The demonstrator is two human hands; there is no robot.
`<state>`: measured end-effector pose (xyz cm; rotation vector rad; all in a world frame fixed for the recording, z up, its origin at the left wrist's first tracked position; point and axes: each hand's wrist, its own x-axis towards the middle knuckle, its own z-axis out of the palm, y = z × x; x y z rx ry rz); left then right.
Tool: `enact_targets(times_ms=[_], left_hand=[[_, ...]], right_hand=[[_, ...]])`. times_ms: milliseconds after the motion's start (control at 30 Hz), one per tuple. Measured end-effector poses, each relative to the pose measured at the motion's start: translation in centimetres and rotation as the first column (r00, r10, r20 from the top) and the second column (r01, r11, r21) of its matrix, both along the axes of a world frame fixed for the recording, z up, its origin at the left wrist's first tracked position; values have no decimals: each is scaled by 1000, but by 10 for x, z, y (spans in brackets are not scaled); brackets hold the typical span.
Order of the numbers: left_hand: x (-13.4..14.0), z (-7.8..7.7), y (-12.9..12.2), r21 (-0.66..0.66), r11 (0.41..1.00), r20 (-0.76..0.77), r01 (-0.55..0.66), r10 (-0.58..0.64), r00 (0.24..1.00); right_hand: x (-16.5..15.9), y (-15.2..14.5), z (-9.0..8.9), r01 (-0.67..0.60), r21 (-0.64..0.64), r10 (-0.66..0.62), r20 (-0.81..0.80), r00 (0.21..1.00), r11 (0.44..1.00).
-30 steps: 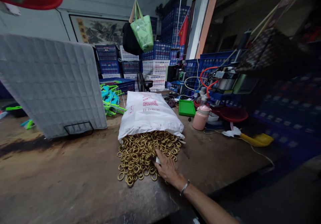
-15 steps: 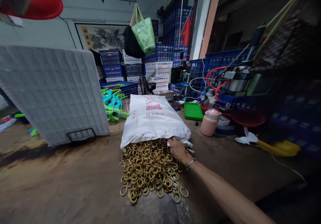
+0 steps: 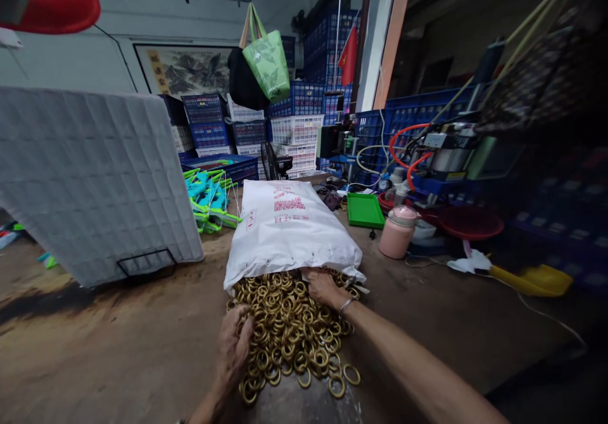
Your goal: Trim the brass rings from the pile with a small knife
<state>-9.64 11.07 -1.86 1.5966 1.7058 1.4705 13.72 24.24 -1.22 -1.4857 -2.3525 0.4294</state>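
A white woven sack (image 3: 285, 234) with red print lies on the table, its mouth toward me. Brass-coloured rings (image 3: 289, 329) spill from it in a loose heap. At the heap's left edge is my left hand (image 3: 234, 338), its thumb apart from its curved fingers, touching the outer rings. My right hand (image 3: 325, 288) reaches in at the right part of the sack's mouth. Its fingertips are hidden under the sack's lip and among the rings.
A grey ribbed panel (image 3: 99, 183) stands at left on the brown table (image 3: 118, 367). Turquoise and green plastic pieces (image 3: 211, 199) lie behind it. Right of the sack are a green tray (image 3: 365, 210), a pink bottle (image 3: 398, 234) and a yellow scoop (image 3: 536, 280).
My left hand has come into view from below and reached the heap's left side. My right hand has shifted left from the sack's edge, deeper under its lip.
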Motion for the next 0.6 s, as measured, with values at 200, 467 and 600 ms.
enact_targets(times_ms=[200,467,600], left_hand=[[6,-4,38,68,997,-433,-40,65,899],[6,-9,66,102,994,-499,-27,75,863],[10,-4,82,-31,997,-463,-73,51,885]], right_hand=[[0,-23,-1,-219,27,212,159,964,975],[4,-2,13,-31,48,22,176,984,998],[-10,22,7,15,2,-15,133,991,1000]])
